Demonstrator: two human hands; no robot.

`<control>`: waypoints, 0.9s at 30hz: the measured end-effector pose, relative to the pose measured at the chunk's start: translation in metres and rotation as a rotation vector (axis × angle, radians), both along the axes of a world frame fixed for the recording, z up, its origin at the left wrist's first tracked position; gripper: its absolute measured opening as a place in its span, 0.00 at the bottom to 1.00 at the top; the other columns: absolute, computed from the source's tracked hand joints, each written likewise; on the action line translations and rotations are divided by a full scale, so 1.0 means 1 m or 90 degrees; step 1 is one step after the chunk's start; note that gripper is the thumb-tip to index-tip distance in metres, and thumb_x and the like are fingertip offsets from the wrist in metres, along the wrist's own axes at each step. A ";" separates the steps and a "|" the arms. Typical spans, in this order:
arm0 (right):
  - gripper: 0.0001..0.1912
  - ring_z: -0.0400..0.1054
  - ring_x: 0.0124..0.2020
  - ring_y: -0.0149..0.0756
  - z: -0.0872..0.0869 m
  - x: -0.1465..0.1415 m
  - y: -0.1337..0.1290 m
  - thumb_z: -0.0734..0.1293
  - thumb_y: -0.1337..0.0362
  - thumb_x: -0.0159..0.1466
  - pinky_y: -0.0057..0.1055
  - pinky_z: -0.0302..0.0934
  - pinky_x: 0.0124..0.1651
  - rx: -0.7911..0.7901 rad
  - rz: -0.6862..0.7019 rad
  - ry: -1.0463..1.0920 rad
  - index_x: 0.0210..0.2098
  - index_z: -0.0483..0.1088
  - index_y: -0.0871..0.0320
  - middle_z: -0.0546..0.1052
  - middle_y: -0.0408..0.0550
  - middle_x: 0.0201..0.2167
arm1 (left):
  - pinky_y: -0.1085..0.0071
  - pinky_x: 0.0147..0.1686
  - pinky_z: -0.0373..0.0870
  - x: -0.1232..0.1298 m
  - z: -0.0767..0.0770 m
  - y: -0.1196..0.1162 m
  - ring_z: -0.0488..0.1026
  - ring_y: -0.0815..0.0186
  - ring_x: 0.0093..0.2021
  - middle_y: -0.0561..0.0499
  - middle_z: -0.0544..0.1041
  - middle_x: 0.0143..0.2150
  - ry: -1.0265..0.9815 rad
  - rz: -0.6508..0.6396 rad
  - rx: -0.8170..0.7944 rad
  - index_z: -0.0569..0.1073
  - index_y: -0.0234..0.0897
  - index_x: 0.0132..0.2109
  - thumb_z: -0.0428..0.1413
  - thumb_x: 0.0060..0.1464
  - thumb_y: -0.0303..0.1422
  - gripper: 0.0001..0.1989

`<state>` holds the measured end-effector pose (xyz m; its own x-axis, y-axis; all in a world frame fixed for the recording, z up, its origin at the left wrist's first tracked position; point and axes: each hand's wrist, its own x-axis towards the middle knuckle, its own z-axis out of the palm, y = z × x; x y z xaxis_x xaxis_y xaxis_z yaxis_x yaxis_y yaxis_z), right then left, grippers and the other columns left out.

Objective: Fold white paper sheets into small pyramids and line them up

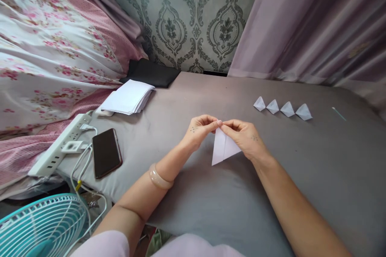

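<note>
A folded sheet of white paper (224, 147) hangs point-up between my two hands, above the grey cloth-covered surface. My left hand (199, 129) pinches its top corner between thumb and fingers. Right beside it, my right hand (245, 135) grips the same corner and the paper's right edge, and the two thumbs nearly touch. A crease runs down the paper's middle. Part of its right side is hidden behind my right hand. Several small folded paper shapes (287, 109) stand in a row, farther off to the right.
A stack of white paper (129, 97) lies at the back left, near a black folded item (153, 73). Closer in are a phone (106, 153) and a power strip (62, 144) with cables. A turquoise fan (45, 225) stands lower left. A thin stick (339, 113) lies far right.
</note>
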<state>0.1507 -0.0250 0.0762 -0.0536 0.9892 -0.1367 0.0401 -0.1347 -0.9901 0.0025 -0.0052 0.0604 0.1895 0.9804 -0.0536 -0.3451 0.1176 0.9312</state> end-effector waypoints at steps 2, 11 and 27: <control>0.16 0.72 0.27 0.34 0.001 0.000 0.000 0.74 0.53 0.49 0.30 0.64 0.29 -0.011 0.015 -0.004 0.30 0.77 0.59 0.81 0.49 0.29 | 0.72 0.30 0.63 -0.001 -0.003 0.002 0.67 0.72 0.25 0.51 0.74 0.23 0.009 -0.002 0.015 0.76 0.32 0.26 0.68 0.39 0.37 0.12; 0.15 0.71 0.25 0.33 -0.024 0.004 0.010 0.77 0.58 0.44 0.31 0.65 0.30 -0.161 0.008 0.088 0.30 0.77 0.59 0.80 0.48 0.27 | 0.71 0.30 0.65 -0.002 -0.022 0.009 0.69 0.71 0.24 0.51 0.74 0.22 0.046 -0.014 -0.036 0.77 0.32 0.26 0.69 0.36 0.37 0.13; 0.04 0.68 0.22 0.30 -0.038 0.001 0.018 0.70 0.70 0.50 0.27 0.63 0.26 -0.256 -0.048 0.109 0.27 0.76 0.60 0.77 0.46 0.22 | 0.75 0.29 0.64 0.002 -0.034 0.011 0.67 0.74 0.25 0.53 0.72 0.24 0.109 -0.020 -0.021 0.74 0.30 0.29 0.62 0.46 0.32 0.08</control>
